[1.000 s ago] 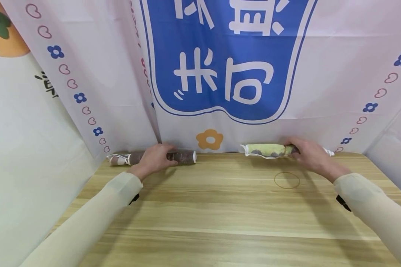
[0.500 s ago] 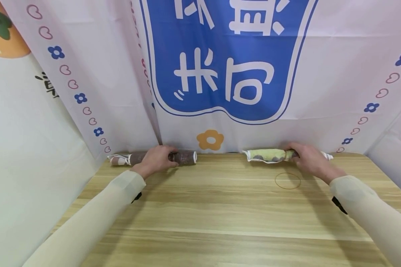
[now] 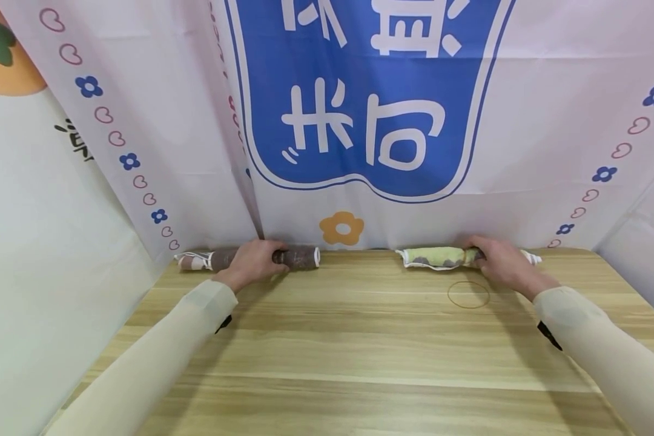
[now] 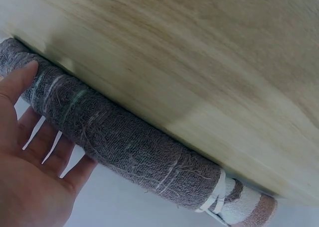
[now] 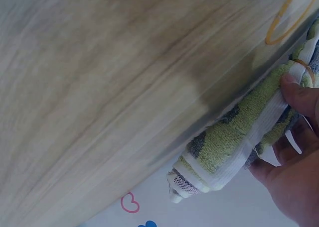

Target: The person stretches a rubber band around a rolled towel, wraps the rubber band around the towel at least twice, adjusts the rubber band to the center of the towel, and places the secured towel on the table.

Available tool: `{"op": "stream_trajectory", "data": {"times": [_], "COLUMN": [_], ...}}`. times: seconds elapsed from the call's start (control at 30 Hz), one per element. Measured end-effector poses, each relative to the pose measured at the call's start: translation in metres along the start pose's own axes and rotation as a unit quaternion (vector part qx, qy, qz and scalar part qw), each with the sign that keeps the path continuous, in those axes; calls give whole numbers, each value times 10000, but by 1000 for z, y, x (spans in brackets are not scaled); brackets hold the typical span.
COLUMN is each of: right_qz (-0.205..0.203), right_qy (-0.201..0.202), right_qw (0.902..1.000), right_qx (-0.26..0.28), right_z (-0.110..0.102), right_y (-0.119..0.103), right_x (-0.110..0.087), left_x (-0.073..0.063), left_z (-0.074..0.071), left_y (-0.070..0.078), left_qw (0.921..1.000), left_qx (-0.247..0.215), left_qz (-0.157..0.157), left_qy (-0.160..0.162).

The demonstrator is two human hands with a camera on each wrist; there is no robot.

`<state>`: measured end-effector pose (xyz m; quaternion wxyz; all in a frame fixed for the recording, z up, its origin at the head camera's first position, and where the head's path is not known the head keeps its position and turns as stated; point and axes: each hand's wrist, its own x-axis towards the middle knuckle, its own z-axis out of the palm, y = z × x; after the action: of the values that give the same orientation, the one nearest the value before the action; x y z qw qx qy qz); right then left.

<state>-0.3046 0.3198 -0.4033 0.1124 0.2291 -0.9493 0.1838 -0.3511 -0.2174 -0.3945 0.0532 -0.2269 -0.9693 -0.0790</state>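
My left hand [image 3: 255, 261] holds a rolled brown towel [image 4: 144, 150] around its middle. In the left wrist view, the thumb lies on one side of that roll and the fingers on the other. A white band and a brown-and-white patch show near its outer end. My right hand [image 3: 504, 261] grips a rolled green and grey towel [image 5: 224, 142] with white edging. A rubber band [image 5: 304, 67] circles this roll beside my right thumb. Both rolls lie along the far edge of the wooden table [image 3: 327, 345], apart from each other.
A loose rubber band [image 3: 469, 295] lies on the table in front of the green roll. Behind the far edge hangs a pale printed cloth [image 3: 381, 218] with a blue panel. Another pale cloth [image 3: 54, 254] hangs at the left.
My right hand and the green towel have shifted slightly left, and that roll has come down level from a slight tilt. The left hand and brown towel stay nearly in place.
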Motion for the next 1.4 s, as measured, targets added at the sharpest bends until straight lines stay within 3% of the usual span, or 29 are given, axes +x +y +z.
{"op": "stream_trajectory", "data": {"times": [0.4,0.87,1.07,1.4], "right_qz": [188,186,396,199], "right_qy": [-191,-311,-220,119], "right_qw": [9996,9987,9987,9995], "right_qx": [-16,-353,-248,-231], "right_z": [4,4,-1,-8], "right_y": [1,0,-3,-9], "right_x": [-4,-3,-5,-2], "left_x": [-2,-1,0,0], "left_z": [3,6,9,9], "left_y": [6,8,9,11], "left_qw": [9999,9997,9999,9996], "left_qx": [56,54,-5,231], "left_qz": [-102,-247,-167,-59], "left_qy": [97,-26,19,128]}}
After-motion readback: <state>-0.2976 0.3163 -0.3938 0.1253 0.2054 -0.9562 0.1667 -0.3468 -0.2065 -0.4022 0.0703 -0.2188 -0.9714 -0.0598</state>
